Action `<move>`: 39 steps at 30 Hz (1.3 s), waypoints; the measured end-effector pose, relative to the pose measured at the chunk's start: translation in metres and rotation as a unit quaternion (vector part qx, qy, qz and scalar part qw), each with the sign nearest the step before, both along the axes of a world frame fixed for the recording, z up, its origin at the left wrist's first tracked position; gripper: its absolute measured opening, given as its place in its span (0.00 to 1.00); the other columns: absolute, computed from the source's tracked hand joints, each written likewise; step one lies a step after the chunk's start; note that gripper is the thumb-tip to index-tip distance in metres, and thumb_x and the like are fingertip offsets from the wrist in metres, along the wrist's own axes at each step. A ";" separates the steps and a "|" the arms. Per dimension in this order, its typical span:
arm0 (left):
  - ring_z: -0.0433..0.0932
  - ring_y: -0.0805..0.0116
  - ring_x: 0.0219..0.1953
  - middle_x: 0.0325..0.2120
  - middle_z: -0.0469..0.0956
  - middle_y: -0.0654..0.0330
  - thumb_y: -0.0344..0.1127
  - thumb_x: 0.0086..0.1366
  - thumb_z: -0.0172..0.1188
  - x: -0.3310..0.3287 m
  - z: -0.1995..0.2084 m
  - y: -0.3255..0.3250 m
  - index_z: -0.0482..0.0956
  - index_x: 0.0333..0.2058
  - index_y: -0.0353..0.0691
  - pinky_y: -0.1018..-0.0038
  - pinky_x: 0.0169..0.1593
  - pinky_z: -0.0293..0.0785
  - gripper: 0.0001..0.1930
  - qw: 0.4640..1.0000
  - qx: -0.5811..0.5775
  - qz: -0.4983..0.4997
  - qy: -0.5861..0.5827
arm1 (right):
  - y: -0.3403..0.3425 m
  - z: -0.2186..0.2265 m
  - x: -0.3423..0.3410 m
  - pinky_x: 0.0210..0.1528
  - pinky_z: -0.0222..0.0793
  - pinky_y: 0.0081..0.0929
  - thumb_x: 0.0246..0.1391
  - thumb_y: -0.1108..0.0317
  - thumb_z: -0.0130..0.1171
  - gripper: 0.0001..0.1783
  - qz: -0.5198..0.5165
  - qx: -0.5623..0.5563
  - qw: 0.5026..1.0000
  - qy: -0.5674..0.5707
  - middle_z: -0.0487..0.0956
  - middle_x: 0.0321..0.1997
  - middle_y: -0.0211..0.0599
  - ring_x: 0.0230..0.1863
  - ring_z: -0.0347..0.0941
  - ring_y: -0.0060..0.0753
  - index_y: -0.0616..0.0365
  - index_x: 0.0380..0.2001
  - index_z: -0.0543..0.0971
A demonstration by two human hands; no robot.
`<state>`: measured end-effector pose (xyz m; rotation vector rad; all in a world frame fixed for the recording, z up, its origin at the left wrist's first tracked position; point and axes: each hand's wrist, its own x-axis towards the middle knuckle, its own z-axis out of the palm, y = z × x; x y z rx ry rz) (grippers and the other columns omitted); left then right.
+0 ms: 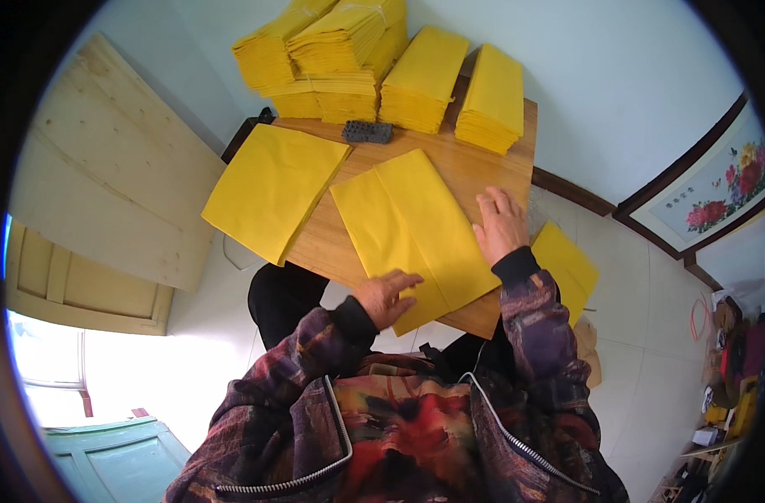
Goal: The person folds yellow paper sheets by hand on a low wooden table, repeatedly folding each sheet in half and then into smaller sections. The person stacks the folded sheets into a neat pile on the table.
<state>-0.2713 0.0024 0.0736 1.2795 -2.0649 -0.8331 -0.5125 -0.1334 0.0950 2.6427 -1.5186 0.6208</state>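
A yellow paper sheet (407,226) lies in front of me on the wooden table, one part overlapping another along a slanting line down its middle. My left hand (386,298) is at its near left edge, fingers stretched out over the paper and holding nothing. At the sheet's right edge is my right hand (500,225), its fingers apart and slightly bent; whether it presses on the paper is hard to tell. To the left lies a flat pile of yellow paper (277,189), reaching past the table's edge.
Several bundles of folded yellow paper (424,75) stand along the table's far side. A dark grey bumpy block (367,132) sits before them. More yellow paper (567,270) is lower down, right of the table (324,239). A wooden board (106,168) leans at the left.
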 end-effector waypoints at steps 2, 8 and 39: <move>0.74 0.50 0.48 0.45 0.75 0.52 0.35 0.55 0.64 0.020 -0.009 -0.018 0.72 0.52 0.44 0.62 0.49 0.71 0.24 0.987 -0.138 -0.008 -0.081 | 0.026 0.003 0.000 0.62 0.57 0.47 0.44 0.68 0.65 0.27 0.047 0.042 0.997 -0.044 0.66 0.60 0.45 0.64 0.58 0.50 0.61 0.50 0.71; 0.57 0.51 0.64 0.61 0.61 0.56 0.58 0.51 0.64 0.079 -0.028 -0.066 0.69 0.57 0.50 0.51 0.64 0.54 0.36 0.936 -0.124 0.022 -0.330 | 0.125 -0.010 0.012 0.65 0.52 0.51 0.42 0.61 0.69 0.37 0.146 0.151 0.976 -0.051 0.63 0.63 0.46 0.67 0.55 0.49 0.62 0.55 0.68; 0.70 0.54 0.50 0.45 0.72 0.59 0.31 0.44 0.63 0.076 -0.031 0.007 0.73 0.49 0.46 0.59 0.51 0.67 0.28 0.936 -0.211 0.034 -0.279 | 0.143 -0.024 -0.065 0.60 0.59 0.41 0.36 0.70 0.70 0.38 0.105 0.136 0.985 -0.004 0.65 0.63 0.41 0.65 0.60 0.43 0.57 0.55 0.70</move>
